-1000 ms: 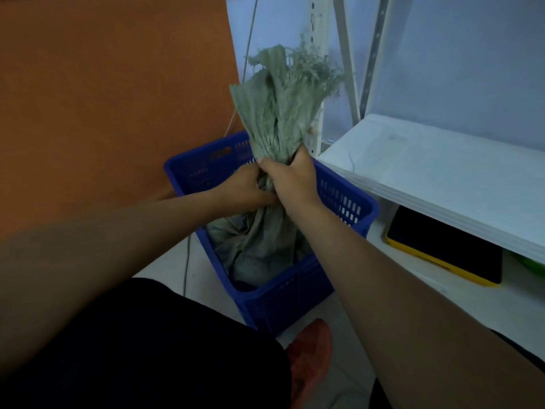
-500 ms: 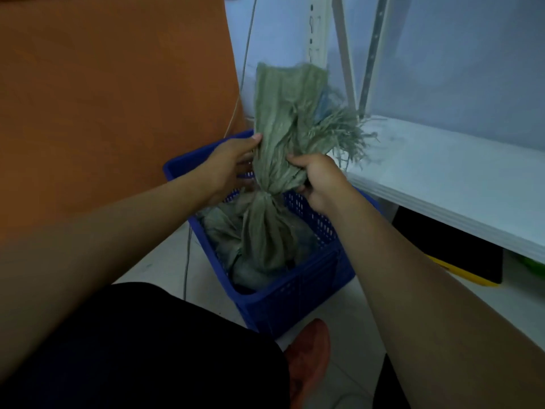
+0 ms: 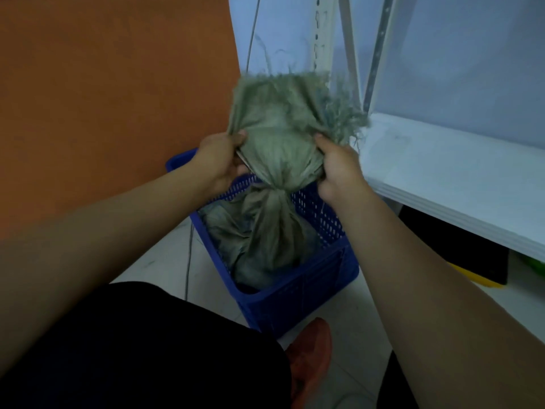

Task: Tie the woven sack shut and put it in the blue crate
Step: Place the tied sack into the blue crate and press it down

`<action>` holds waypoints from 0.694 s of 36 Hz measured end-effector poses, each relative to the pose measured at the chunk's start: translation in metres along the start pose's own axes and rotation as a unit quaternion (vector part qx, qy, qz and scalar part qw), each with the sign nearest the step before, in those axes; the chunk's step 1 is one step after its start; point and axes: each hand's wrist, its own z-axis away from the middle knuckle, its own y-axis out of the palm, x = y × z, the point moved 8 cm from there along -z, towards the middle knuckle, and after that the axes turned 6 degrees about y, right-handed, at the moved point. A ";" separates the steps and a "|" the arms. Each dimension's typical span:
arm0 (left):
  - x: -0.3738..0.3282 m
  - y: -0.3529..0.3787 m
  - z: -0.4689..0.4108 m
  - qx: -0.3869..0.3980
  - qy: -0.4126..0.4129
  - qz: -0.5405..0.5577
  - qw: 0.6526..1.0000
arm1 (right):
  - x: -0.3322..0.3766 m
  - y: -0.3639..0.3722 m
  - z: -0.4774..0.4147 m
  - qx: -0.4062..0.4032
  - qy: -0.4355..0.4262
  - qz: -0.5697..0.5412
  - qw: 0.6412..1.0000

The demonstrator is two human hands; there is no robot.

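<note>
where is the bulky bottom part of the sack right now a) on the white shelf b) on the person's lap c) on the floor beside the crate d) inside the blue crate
d: the bulk of the woven sack sits inside the blue crate, while the left hand and right hand grip its loose top above the cinched neck.

The grey-green woven sack [image 3: 274, 231] stands upright in the blue crate [image 3: 309, 290], its crumpled body filling the bottom. Its neck is cinched tight at about rim level. Above that the cloth fans out toward 12 o'clock, its frayed edge trailing threads toward 2 o'clock. The crate has perforated walls, with one corner turned toward 6 o'clock.
</note>
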 end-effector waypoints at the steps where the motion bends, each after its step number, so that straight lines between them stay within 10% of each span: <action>1: 0.000 -0.011 -0.004 -0.052 0.000 0.001 0.999 | 0.001 -0.012 -0.003 -0.050 -0.001 -0.006 0.999; 8: 0.047 -0.030 -0.009 -0.101 -0.082 -0.116 0.985 | -0.016 -0.034 -0.008 -0.124 0.044 0.028 0.991; 12: 0.051 -0.040 -0.011 -0.131 -0.091 -0.123 0.980 | -0.029 -0.020 -0.015 0.006 0.116 0.123 0.986; 16: 0.057 -0.055 -0.021 -0.159 -0.073 -0.085 0.981 | -0.060 0.000 0.001 0.176 0.204 0.356 0.895; 25: 0.070 -0.071 -0.031 -0.170 -0.107 -0.111 0.973 | -0.084 -0.004 -0.031 0.091 0.061 0.424 0.899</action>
